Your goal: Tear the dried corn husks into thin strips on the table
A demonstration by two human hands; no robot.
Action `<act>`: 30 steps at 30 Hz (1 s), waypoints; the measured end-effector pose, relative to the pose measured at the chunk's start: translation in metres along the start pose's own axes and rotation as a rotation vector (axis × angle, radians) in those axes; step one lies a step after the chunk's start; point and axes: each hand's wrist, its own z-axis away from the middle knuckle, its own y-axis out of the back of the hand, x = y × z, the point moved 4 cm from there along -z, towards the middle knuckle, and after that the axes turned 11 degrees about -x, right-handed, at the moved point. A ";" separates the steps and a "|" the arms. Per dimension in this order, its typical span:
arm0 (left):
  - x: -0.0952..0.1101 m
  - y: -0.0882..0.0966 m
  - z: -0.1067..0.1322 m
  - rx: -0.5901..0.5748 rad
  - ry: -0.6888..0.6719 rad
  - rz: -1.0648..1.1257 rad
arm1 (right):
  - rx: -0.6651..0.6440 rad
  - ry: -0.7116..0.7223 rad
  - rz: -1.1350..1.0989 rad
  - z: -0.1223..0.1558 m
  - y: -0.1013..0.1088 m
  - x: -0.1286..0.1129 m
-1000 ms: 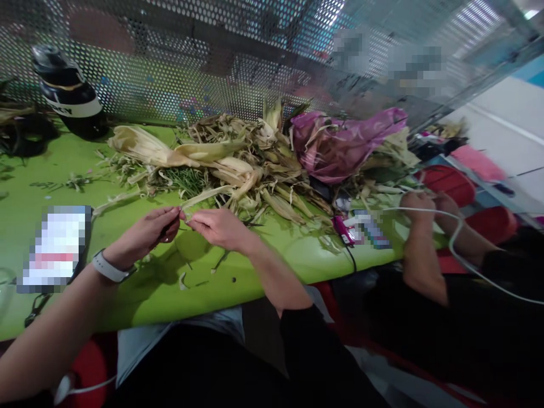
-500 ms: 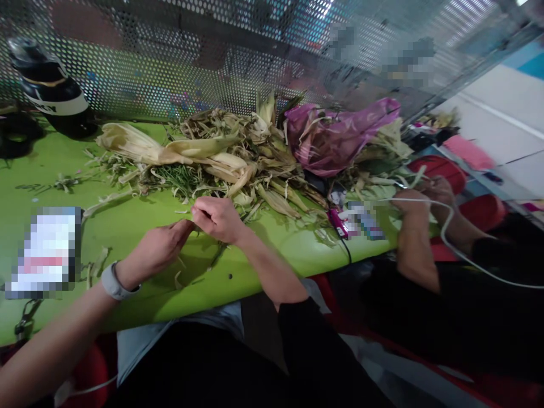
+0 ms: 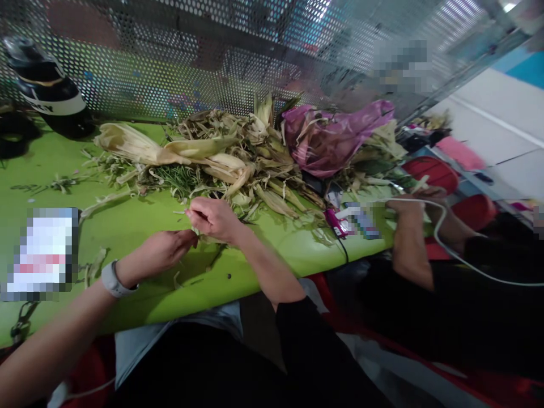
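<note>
Head view: saw husks (image 3: 227, 165) heaped on the green table (image 3: 317, 245) just beyond left hand (image 3: 165, 249) and right hand (image 3: 217, 220), between black bottle (image 3: 57, 106) and pink bag (image 3: 325, 148), contents unclear. Pinched a pale strip (image 3: 195, 230), mostly hidden, between both hands; held left lower than right, unlike level a second earlier.

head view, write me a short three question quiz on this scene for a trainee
1. True or false: the left hand and the right hand are held far apart.
2. What colour is the plastic bag? A) yellow, B) purple, C) white
3. Fill in: in the picture, the black bottle stands to the ___ of the husk pile.

Key: 1. False, they are close together; 2. B; 3. left
</note>
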 end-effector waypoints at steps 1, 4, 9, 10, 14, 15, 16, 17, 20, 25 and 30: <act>0.002 0.000 -0.001 -0.010 -0.016 0.075 | 0.005 -0.024 -0.028 -0.001 0.000 0.004; 0.005 0.000 -0.002 -0.014 -0.040 0.318 | -0.017 -0.057 -0.114 -0.004 -0.001 0.012; -0.010 0.000 -0.003 0.148 0.074 0.879 | 0.162 -0.098 -0.130 0.004 0.018 0.009; -0.015 0.000 -0.003 0.195 0.107 1.012 | 0.257 -0.119 -0.141 0.008 0.025 0.006; -0.023 0.003 0.000 0.327 0.147 1.416 | 0.056 -0.111 -0.284 0.014 0.025 -0.010; -0.023 0.004 0.001 0.352 0.151 1.465 | -0.076 -0.111 -0.285 0.013 0.019 -0.014; -0.023 0.006 0.002 0.379 0.156 1.501 | -0.173 -0.128 -0.259 0.012 0.012 -0.016; -0.022 0.008 0.003 0.399 0.158 1.530 | -0.221 -0.160 -0.214 0.011 0.005 -0.017; -0.021 0.011 0.005 0.414 0.145 1.607 | -0.154 -0.259 -0.118 0.007 -0.009 -0.013; -0.022 0.012 0.004 0.393 0.017 1.733 | 0.019 -0.251 -0.132 0.003 -0.024 -0.006; -0.018 0.013 0.004 0.365 -0.040 1.856 | 0.124 -0.265 -0.253 0.001 -0.028 0.004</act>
